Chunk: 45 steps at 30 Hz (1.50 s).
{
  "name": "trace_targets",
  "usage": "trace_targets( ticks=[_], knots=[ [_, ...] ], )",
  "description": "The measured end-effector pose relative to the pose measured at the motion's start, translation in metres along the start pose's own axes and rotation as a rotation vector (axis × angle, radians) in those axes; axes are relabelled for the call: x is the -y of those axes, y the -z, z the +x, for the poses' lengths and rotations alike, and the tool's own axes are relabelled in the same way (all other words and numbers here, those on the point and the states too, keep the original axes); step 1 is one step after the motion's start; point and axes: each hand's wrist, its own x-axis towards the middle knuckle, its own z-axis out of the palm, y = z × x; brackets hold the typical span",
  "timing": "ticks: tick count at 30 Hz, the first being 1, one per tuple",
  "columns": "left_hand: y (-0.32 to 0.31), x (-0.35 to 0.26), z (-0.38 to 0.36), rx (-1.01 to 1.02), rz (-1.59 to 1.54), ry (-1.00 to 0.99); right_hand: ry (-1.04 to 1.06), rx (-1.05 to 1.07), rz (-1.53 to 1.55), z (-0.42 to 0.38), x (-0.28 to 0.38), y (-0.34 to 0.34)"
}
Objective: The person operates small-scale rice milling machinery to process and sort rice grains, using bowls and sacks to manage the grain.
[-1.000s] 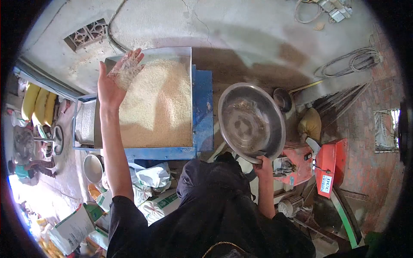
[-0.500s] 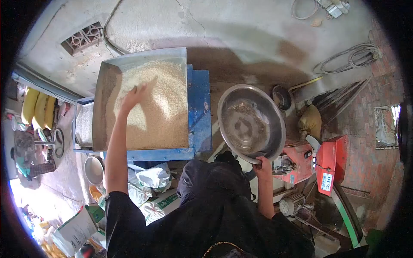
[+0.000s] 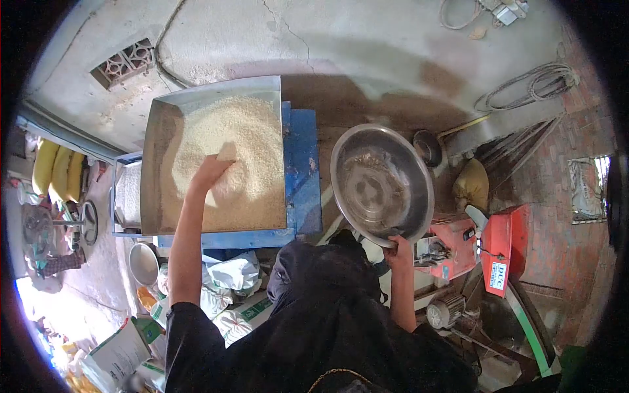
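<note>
A square metal hopper [image 3: 160, 134] holds a broad heap of pale rice-like grain [image 3: 252, 131]. My left hand [image 3: 213, 171] reaches into the hopper and touches the grain near its middle, with the fingers stretched out and slightly blurred. On the right, my right hand [image 3: 398, 251] grips the near rim of a wide metal basin [image 3: 370, 190]. The basin is tilted toward me, and a thin scatter of residue lies on its inner surface. My right thumb is over the rim; the other fingers are mostly hidden.
The hopper sits on a blue machine frame [image 3: 303, 170] against the wall. Right of the basin are a small dark bowl [image 3: 427, 149], a tied sack [image 3: 471, 183] and a red machine [image 3: 508, 242]. Bags [image 3: 232, 272] and a round pan [image 3: 143, 264] lie below the hopper.
My left hand has moved right and slightly nearer to me across the grain, which now shows a shifted surface. My right hand and the basin have barely moved.
</note>
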Motion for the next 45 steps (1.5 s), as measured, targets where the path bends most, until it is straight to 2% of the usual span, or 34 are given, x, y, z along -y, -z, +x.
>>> trace_targets(
  ticks=[1, 2, 3, 5, 7, 11, 14, 17, 23, 26, 30, 32, 34, 36, 37, 39, 40, 42, 43, 45],
  knots=[
    [0.000, 0.000, -0.003, 0.064, -0.198, 0.137, -0.014, -0.010, -0.034, 0.008, 0.000, 0.007],
    [0.002, 0.014, 0.002, 0.066, -0.198, 0.138, -0.029, -0.021, -0.069, 0.008, 0.000, 0.007],
    [0.006, 0.039, 0.012, 0.073, -0.353, 0.036, -0.027, -0.024, -0.069, 0.007, -0.001, 0.007],
    [0.006, 0.035, 0.011, 0.084, -0.512, -0.066, -0.008, -0.089, 0.020, -0.007, 0.002, -0.006],
    [0.008, 0.010, 0.000, 0.240, -1.116, -0.081, -0.024, -0.082, 0.012, -0.017, 0.005, -0.014],
    [0.031, -0.047, -0.035, 0.110, -1.220, -0.170, -0.010, -0.004, -0.033, -0.017, 0.008, -0.009],
    [0.048, -0.066, -0.044, 0.163, -1.333, -0.252, -0.022, -0.058, -0.043, -0.025, 0.012, -0.019],
    [0.059, -0.089, -0.056, 0.268, -1.423, -0.463, 0.008, 0.002, -0.048, -0.026, 0.012, -0.019],
    [0.062, -0.119, -0.073, 0.133, -1.478, -0.567, -0.008, -0.065, 0.000, -0.028, 0.011, -0.028],
    [0.060, -0.130, -0.081, 0.163, -1.516, -0.598, -0.029, -0.074, -0.060, -0.021, 0.011, -0.024],
    [0.067, -0.115, -0.069, 0.183, -1.398, -0.601, -0.013, -0.061, -0.097, -0.020, 0.011, -0.019],
    [0.069, -0.091, -0.048, 0.060, -1.059, -0.429, -0.007, -0.057, -0.075, -0.019, 0.010, -0.016],
    [0.070, -0.050, -0.019, -0.164, -0.552, -0.322, -0.006, -0.038, -0.072, -0.013, 0.009, -0.008],
    [0.079, 0.019, 0.036, -0.324, -0.194, -0.041, -0.003, -0.021, -0.066, -0.008, 0.008, -0.003],
    [0.084, 0.052, 0.062, -0.320, -0.191, -0.043, -0.013, -0.039, -0.037, -0.007, 0.008, -0.001],
    [0.090, 0.096, 0.097, -0.130, 0.146, 0.108, -0.024, -0.061, -0.009, -0.010, 0.009, -0.003],
    [0.084, 0.093, 0.096, -0.126, 0.149, 0.111, -0.019, -0.104, -0.006, -0.018, 0.010, -0.008],
    [0.052, 0.074, 0.084, -0.068, -0.157, 0.125, -0.018, -0.149, -0.008, -0.022, 0.009, -0.005],
    [0.038, 0.056, 0.071, -0.070, -0.159, 0.125, -0.034, -0.135, -0.024, -0.016, 0.009, 0.001],
    [0.018, 0.018, 0.045, -0.009, -0.407, 0.002, -0.049, -0.122, -0.035, -0.015, 0.009, 0.000]
  ],
)
